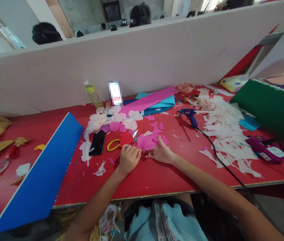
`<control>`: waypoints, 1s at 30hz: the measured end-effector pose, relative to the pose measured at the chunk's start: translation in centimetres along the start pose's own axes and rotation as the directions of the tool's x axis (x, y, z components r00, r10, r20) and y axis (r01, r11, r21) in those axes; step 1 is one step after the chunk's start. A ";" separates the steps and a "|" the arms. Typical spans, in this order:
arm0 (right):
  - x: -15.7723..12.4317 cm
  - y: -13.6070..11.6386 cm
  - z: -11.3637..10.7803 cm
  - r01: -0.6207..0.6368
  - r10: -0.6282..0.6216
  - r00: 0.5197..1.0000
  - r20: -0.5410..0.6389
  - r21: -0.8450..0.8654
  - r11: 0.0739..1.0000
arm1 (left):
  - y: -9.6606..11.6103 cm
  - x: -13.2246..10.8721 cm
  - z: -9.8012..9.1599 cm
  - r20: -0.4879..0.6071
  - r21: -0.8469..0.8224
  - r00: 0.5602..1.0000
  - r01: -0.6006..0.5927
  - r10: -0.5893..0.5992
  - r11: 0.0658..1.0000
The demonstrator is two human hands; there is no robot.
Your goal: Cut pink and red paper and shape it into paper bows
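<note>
L hand (129, 157) w/ pinch on pleated pink paper (145, 142), R hand (164, 152) at other side, grip unclear

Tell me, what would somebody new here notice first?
Probably the bright red table, with a big blue panel at the left and a green panel at the right. Next, bright pink paper at the person's left hand and right hand, near the middle. A blue glue gun sits farther right.
</note>
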State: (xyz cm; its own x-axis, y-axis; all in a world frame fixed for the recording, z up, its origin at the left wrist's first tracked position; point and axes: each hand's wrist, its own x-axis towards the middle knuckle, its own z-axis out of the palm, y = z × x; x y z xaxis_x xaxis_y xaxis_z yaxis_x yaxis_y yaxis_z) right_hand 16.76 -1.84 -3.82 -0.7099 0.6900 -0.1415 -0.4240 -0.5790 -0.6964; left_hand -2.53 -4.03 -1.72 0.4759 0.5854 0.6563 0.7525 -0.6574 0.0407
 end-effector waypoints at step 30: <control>0.3 1.1 -1.0 0.129 -0.126 0.991 0.038 -0.091 0.987 | -0.3 0.2 0.3 0.018 -0.160 0.995 0.102 -0.100 0.982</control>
State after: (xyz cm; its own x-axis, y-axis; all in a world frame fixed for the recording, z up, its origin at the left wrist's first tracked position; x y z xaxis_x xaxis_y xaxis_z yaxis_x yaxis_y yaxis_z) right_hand 16.68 -1.83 -5.32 -0.6712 0.7408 -0.0259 -0.4593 -0.4431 -0.7699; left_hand -2.55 -3.58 -1.85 0.4066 0.6568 0.6350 0.7145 -0.6618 0.2270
